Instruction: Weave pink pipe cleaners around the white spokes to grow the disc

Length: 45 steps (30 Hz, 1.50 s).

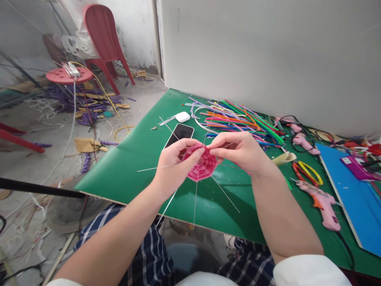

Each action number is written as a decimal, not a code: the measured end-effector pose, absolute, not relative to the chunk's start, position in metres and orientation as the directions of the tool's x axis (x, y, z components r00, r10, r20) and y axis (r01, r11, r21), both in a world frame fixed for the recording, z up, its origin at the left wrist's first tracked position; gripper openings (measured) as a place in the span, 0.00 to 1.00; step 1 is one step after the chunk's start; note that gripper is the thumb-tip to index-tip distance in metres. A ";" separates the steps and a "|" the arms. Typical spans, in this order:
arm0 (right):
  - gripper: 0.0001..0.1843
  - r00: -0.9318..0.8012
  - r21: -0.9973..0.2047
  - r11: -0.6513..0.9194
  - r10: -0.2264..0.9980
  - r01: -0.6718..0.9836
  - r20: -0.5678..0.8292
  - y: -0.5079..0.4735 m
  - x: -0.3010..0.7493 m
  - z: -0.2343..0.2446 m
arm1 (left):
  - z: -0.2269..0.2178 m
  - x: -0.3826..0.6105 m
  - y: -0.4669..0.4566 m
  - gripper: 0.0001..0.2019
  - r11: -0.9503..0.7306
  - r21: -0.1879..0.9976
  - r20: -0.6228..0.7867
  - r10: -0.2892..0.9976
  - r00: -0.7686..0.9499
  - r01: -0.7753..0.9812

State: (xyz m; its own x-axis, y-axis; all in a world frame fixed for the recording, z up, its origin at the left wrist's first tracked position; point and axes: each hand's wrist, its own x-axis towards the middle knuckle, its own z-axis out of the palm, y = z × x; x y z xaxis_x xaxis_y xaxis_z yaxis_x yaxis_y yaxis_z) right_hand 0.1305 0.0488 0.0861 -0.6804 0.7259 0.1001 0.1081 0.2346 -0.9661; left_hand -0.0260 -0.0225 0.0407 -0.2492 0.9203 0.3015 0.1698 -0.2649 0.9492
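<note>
Between my hands is a pink woven disc (202,165), wound in rings around thin wire spokes (195,204) that stick out on all sides. My left hand (178,159) grips its left and upper edge, thumb lying over the front. At the upper right rim, my right hand (235,151) pinches with thumb and forefinger; a bit of the pink strand seems to be between them, though the fingers partly hide it. The disc is held up above the green table, tilted toward me. Just behind my left hand lies a phone (180,134).
Behind the hands lies a heap of coloured pipe cleaners (238,119) beside a white earbud case (182,116). To the right are pliers (306,173), a pink glue gun (323,202) and a blue board (351,190). A red chair (102,35) and a stool (69,74) stand on the littered floor.
</note>
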 end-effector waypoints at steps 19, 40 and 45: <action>0.07 -0.757 -0.956 0.199 0.653 0.217 -0.036 0.058 0.138 0.088 | 0.054 -0.093 -0.017 0.14 -0.166 0.974 0.136 0.973 0.184 0.154; 0.07 -0.769 -0.918 0.267 0.636 0.295 -0.062 0.054 0.133 0.089 | 0.045 -0.054 -0.016 0.03 -0.391 0.821 0.367 0.919 0.140 0.415; 0.07 -0.773 -0.919 0.274 0.632 0.284 -0.051 0.053 0.133 0.089 | 0.041 -0.053 -0.015 0.02 -0.438 0.785 0.427 0.895 0.129 0.438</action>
